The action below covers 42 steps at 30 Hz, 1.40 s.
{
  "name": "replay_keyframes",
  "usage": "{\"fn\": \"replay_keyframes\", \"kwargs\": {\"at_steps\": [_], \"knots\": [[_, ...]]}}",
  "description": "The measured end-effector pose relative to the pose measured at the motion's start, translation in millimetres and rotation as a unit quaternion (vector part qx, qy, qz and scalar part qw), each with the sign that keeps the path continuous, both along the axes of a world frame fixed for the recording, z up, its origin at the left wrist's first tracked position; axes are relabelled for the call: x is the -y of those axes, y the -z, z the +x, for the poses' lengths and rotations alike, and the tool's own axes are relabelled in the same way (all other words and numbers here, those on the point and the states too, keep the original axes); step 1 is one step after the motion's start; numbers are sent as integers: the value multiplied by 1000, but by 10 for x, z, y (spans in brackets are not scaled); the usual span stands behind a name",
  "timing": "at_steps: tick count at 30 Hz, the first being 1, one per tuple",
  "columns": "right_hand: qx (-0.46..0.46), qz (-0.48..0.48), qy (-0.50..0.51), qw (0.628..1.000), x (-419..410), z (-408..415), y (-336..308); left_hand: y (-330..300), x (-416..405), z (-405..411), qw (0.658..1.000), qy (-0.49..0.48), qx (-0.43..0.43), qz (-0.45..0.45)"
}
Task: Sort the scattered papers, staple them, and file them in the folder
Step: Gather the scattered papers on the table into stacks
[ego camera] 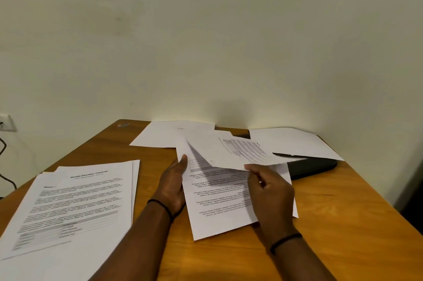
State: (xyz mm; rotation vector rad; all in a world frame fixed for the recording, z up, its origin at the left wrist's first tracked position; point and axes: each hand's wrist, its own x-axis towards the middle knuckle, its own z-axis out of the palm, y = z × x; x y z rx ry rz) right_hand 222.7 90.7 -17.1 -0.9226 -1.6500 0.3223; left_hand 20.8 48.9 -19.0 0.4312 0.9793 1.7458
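Observation:
A neat pile of printed sheets (75, 203) lies at the near left of the wooden table (343, 223), its top page headed as a transcript. In the middle, my left hand (175, 180) grips the left edge of a small stack of printed pages (219, 198), text upside down to me. My right hand (270, 191) pinches the near edge of a single printed sheet (242, 150) lifted off that stack. Blank-looking sheets (160, 135) lie at the back. A black folder (313, 166) lies at the right, partly under a white sheet (290, 141).
The table's far edge meets a cream wall (206, 52). A small pale object (123, 125) sits at the table's back left corner. A wall socket (5, 122) with a dark cable is at the far left, beyond the table.

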Motion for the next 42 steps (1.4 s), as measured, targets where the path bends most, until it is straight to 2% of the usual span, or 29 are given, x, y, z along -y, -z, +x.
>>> {"fn": "replay_keyframes", "kwargs": {"at_steps": [2,5,8,12,14,16,21,24,26,32,37,40,42], "knots": [[-120,-98,-37,987,-27,29,-39,-7,-1,-2,1000,0,-1,-6],[-268,-210,-49,939,-81,95,-121,-8,-5,-16,1000,5,5,-12],[-298,-285,-26,910,-180,154,-162,-22,3,-21,1000,10,7,-15],[-339,-366,-73,864,-252,242,-230,-40,6,-23,999,26,-3,-21],[-278,-387,-80,875,-280,315,-340,-53,10,-33,999,43,-9,-27],[-184,-380,-65,904,-345,420,-516,-59,25,-52,997,69,-4,-32],[61,-303,-2,951,-665,595,-916,-36,58,-116,987,149,19,-54],[216,-234,62,946,-772,566,-1065,-32,60,-119,984,170,13,-52],[283,-199,99,933,-782,497,-1160,-43,62,-112,983,178,9,-44],[309,-25,166,936,-852,302,-1336,-81,28,-78,976,214,37,-1],[330,50,210,919,-989,178,-1329,-60,-7,-172,964,252,87,13],[344,84,218,909,-1097,91,-1298,-30,-36,-219,969,232,79,29],[363,108,188,907,-1112,-18,-1277,-45,-43,-188,974,211,72,32]]}}
